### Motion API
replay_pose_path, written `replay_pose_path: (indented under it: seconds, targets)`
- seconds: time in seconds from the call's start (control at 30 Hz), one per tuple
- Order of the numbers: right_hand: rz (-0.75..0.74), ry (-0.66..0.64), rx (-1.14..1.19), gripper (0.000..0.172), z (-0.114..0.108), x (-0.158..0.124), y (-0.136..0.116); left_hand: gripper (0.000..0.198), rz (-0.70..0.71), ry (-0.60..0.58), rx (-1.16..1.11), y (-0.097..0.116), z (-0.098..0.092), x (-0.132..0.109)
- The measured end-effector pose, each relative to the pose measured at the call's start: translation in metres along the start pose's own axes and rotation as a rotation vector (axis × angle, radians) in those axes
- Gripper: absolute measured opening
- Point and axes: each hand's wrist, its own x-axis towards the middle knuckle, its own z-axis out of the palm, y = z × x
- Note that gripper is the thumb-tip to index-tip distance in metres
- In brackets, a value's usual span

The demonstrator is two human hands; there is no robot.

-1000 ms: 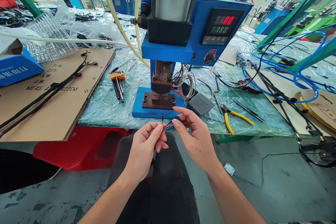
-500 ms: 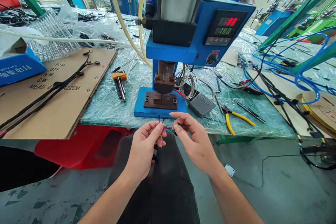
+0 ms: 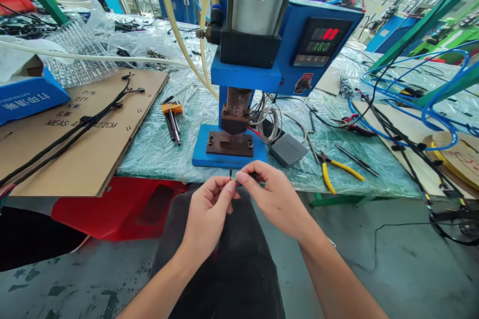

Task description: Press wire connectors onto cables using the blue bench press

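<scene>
Thin red and black wires (image 3: 236, 181) run between my fingertips just in front of the bench edge, with a short dark wire end standing upward. My left hand (image 3: 207, 214) pinches the wires from the left, and my right hand (image 3: 271, 199) pinches them from the right. The two hands nearly meet, and my fingers hide most of the wires. Beyond them stands the blue pneumatic bench press (image 3: 228, 159), its brown die well ahead of my hands. My dark-trousered legs (image 3: 228, 279) lie below.
A grey foot pedal (image 3: 288, 150), yellow-handled pliers (image 3: 333, 170) and hex keys (image 3: 172, 124) lie on the plastic-covered bench. Black wire harnesses rest on a cardboard sheet (image 3: 75, 134) at left. Blue tubing (image 3: 411, 114) loops at right. A red plastic crate (image 3: 112, 209) sits below the bench.
My hands have drawn closer together, and the wires are now pinched tightly between my fingertips. The two upright wire ends seen earlier now show as one. The view has drifted slightly.
</scene>
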Motion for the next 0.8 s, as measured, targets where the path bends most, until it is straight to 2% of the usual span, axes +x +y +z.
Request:
replay_pose_path:
  seconds: [0.23, 0.5, 0.7, 0.8]
  targets:
    - [-0.012, -0.027, 0.031, 0.022, 0.000, 0.002, 0.002, 0.023, -0.059, -0.056, -0.067, 0.000, -0.001, 0.004]
    - [-0.003, -0.060, 0.067, 0.022, 0.000, 0.006, 0.003, 0.025, -0.277, -0.136, -0.258, 0.007, -0.005, 0.007]
    - [0.004, -0.076, 0.109, 0.022, -0.003, 0.006, 0.002, 0.025, -0.340, -0.202, -0.331, 0.009, -0.008, 0.011]
    - [0.004, -0.080, 0.121, 0.021, -0.004, 0.007, 0.001, 0.026, -0.313, -0.201, -0.292, 0.009, -0.008, 0.012]
